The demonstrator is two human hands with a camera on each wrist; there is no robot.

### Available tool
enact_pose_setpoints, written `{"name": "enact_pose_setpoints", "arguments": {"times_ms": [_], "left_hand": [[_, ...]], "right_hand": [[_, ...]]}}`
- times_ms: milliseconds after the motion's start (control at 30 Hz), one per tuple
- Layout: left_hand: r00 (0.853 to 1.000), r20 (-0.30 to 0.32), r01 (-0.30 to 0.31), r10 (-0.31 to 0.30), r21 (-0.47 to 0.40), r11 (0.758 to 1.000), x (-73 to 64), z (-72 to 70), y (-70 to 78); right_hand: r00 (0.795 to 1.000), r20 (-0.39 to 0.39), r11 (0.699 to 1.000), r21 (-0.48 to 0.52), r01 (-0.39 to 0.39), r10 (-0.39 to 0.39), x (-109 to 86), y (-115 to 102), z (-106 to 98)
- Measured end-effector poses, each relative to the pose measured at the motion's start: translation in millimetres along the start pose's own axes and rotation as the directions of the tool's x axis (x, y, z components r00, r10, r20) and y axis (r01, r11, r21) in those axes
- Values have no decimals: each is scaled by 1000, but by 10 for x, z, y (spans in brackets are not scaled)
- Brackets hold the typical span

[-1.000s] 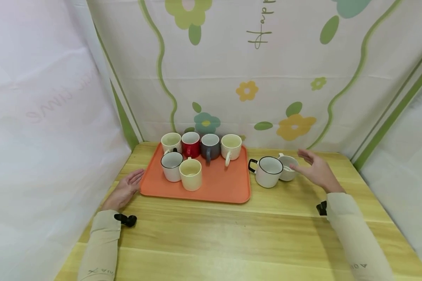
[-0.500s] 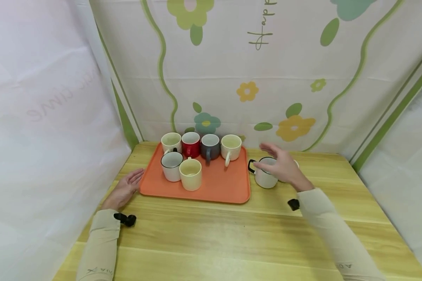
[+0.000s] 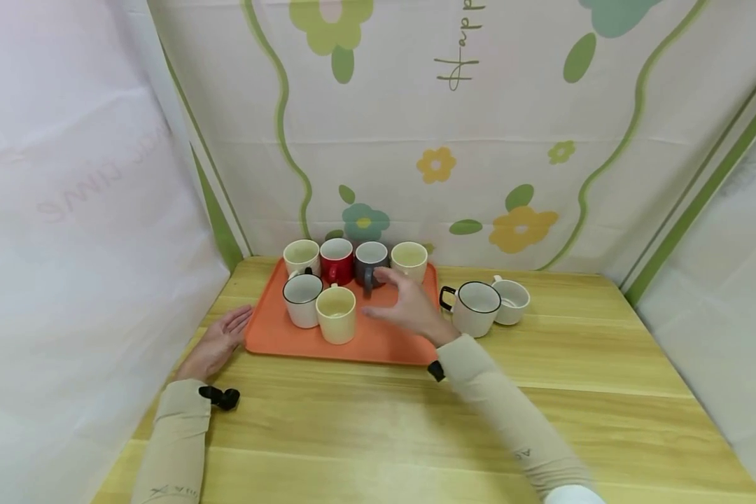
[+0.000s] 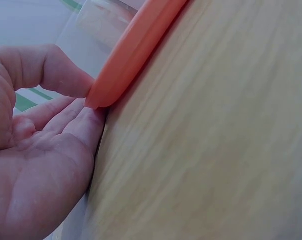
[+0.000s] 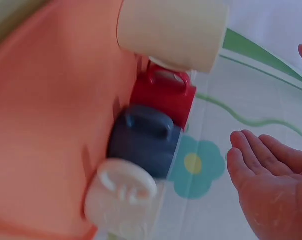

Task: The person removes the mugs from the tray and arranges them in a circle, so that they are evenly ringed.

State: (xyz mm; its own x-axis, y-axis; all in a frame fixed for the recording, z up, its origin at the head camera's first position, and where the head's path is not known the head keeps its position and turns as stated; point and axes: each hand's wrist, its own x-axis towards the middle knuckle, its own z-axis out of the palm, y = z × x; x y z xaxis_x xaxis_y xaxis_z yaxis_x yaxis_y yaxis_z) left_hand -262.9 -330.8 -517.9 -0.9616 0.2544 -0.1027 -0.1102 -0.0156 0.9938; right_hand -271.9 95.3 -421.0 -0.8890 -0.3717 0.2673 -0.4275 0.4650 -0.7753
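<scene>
In the head view, my left hand (image 3: 217, 343) rests at the left edge of an orange tray (image 3: 387, 346). The left wrist view shows its thumb (image 4: 73, 82) bent and touching the tray's rim, with straighter fingers beside it. My right hand (image 3: 411, 308) hovers over the tray, thumb and fingers spread, holding nothing. Left of it stands a pale yellow mug (image 3: 336, 325), beside a white mug (image 3: 302, 311) with a black rim. Behind them is a row: a cream mug (image 3: 301, 253), a red mug (image 3: 337, 271), a dark grey mug (image 3: 364, 277) and another cream mug (image 3: 409, 260).
Right of the tray, a white mug (image 3: 472, 320) with black rim and handle stands against a smaller white cup (image 3: 512, 302). All stand on a wooden table (image 3: 353, 434). A flower-printed cloth (image 3: 365, 140) hangs behind, with white cloth on both sides.
My right hand has swept left from beside the small white cup, past the black-rimmed mug, to above the tray. My left hand and the mugs have stayed in place.
</scene>
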Motion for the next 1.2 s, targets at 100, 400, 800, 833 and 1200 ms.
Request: {"name": "enact_pose_setpoints", "arguments": {"times_ms": [100, 400, 800, 833, 1200], "left_hand": [[1000, -1, 4, -4, 10, 1000, -2, 7, 6], [1000, -18, 2, -2, 25, 1000, 10, 4, -12], [1000, -19, 2, -1, 38, 999, 24, 14, -30], [1000, -20, 2, -1, 38, 999, 21, 19, -26], [1000, -14, 2, -2, 14, 1000, 6, 15, -18]], "right_hand": [[999, -15, 999, 18, -37, 38, 63, 36, 195], [996, -21, 995, -55, -85, 84, 205, 71, 657], [993, -63, 983, -149, -108, 100, 333, 56, 925], [992, -69, 983, -144, -111, 102, 337, 57, 928], [996, -75, 999, -14, -51, 50, 223, 31, 696]]}}
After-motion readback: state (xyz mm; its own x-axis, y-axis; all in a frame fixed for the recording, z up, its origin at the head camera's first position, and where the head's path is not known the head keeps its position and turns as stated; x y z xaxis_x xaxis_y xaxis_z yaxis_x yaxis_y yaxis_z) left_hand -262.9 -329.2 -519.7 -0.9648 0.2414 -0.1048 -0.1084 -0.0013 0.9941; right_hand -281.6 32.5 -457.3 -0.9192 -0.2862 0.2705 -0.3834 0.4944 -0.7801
